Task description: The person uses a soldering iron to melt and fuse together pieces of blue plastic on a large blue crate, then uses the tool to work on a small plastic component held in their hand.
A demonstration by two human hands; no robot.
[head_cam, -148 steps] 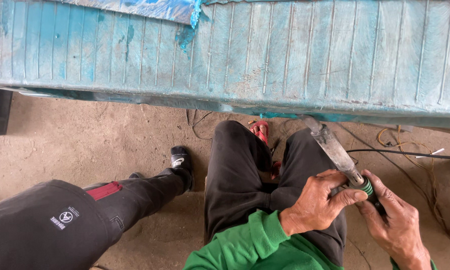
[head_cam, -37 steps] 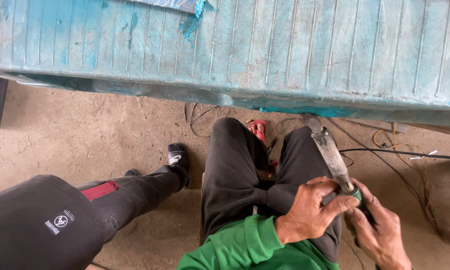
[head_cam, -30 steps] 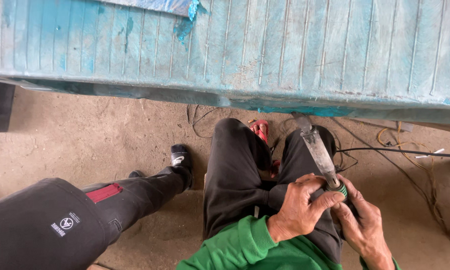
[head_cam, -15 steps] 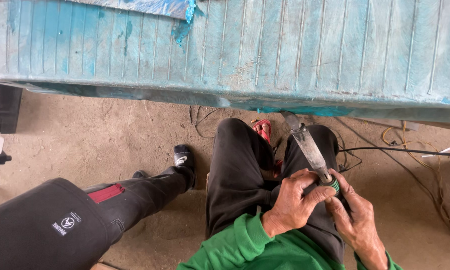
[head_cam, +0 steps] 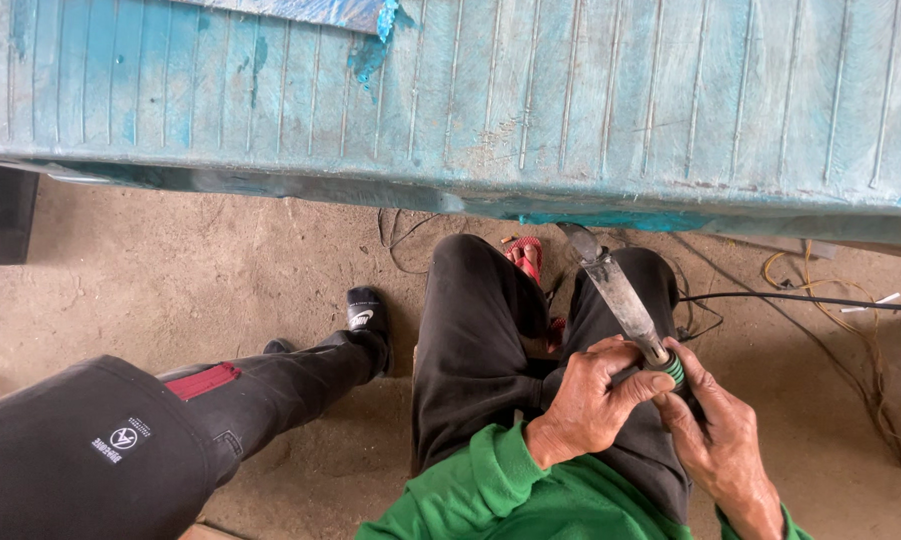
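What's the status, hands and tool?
Left hand and right hand both closed on scraper handle. Blade tip points at the teal ribbed panel, short of its lower edge. Another person's leg off to the left.

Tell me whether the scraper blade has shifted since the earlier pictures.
Yes. The scraper blade has shifted left against the black cable on the ground, its tip now nearer the red sandal.

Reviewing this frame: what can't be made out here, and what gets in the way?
- Scraper handle, head view: mostly hidden inside the left hand and right hand; its shape and length cannot be told.
- Blade tip: it meets the dark underside of the teal ribbed panel; contact unclear.
- Second person's leg: cut off by the left and bottom edges.
- Cables: their ends run out of frame.
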